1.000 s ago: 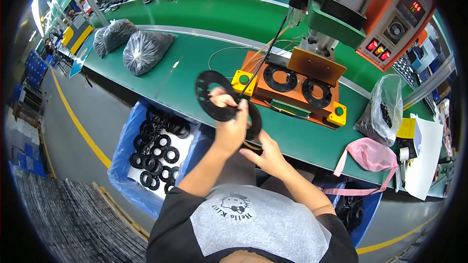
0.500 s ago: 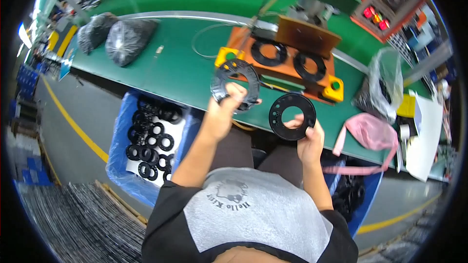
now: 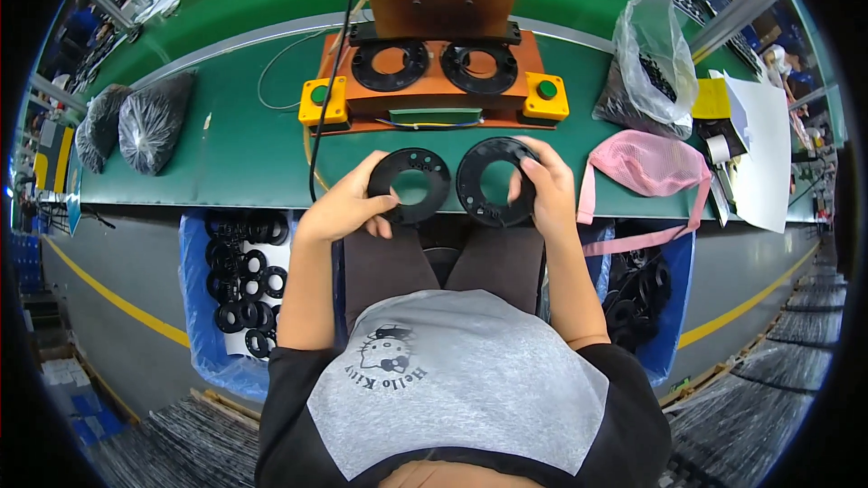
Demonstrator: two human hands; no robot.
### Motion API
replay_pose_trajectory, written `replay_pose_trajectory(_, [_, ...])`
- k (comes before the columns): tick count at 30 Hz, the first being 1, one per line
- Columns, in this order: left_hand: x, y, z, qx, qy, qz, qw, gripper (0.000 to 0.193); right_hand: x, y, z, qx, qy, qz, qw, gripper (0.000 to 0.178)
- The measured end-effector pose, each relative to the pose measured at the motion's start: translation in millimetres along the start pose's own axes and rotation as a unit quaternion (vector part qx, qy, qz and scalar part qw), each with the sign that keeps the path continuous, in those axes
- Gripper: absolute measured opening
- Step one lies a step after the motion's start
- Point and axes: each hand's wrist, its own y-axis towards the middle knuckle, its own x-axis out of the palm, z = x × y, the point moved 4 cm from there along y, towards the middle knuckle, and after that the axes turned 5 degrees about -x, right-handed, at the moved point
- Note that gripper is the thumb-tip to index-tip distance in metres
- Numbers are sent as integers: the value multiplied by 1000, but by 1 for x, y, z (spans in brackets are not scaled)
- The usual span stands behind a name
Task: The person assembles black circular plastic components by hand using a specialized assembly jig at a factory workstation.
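Note:
My left hand (image 3: 348, 201) grips a flat black plastic ring (image 3: 438, 184) by its left rim, thumb on the near face. In my right hand (image 3: 550, 188) is another black ring (image 3: 469, 183), pinched at its right edge with a fingertip showing through the hole. Both rings are held up side by side over the bench's front edge, close but apart. Beyond them sits an orange press fixture (image 3: 434, 112), carrying a left black ring (image 3: 364, 70) and a right black ring (image 3: 455, 75) under a raised brown plate (image 3: 443, 11).
Yellow boxes with green buttons, left (image 3: 324, 103) and right (image 3: 547, 98), flank the fixture. Dark bags (image 3: 155, 122), a clear bag of parts (image 3: 653, 63) and a pink mesh cap (image 3: 646, 163) lie on the green bench. Lined bins, left (image 3: 194, 307) and right (image 3: 680, 285), hold black rings.
The left ring has turned from its ribbed side to its smooth face. Both rings have come closer together. My view has swung to the right, centring the fixture.

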Motion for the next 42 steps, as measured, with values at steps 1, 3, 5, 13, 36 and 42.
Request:
replay_pose_trajectory(1, [-4, 5, -1, -15, 97, 21, 995, 51, -8, 7, 9, -1, -25, -5, 1000, 24])
replay_pose_trajectory(3, [-2, 14, 11, -27, 181, 41, 982, 53, -34, 17, 35, 3, -112, 11, 994, 24])
replay_pose_trajectory(5, [-8, 25, 9, -37, 263, 66, 962, 55, -39, 21, 40, 4, -179, 20, 984, 24])
replay_pose_trajectory(13, [7, 45, 8, 51, 576, 184, 795, 54, -41, 12, 40, -115, -269, 164, 942, 22])
replay_pose_trajectory(36, [11, 36, -29, 402, 163, 403, 806, 22, -307, 172, -47, 94, -754, 205, 617, 39])
replay_pose_trajectory(42, [6, 36, -37, 407, 100, 394, 818, 20, -299, 173, -51, 103, -737, 266, 613, 25])
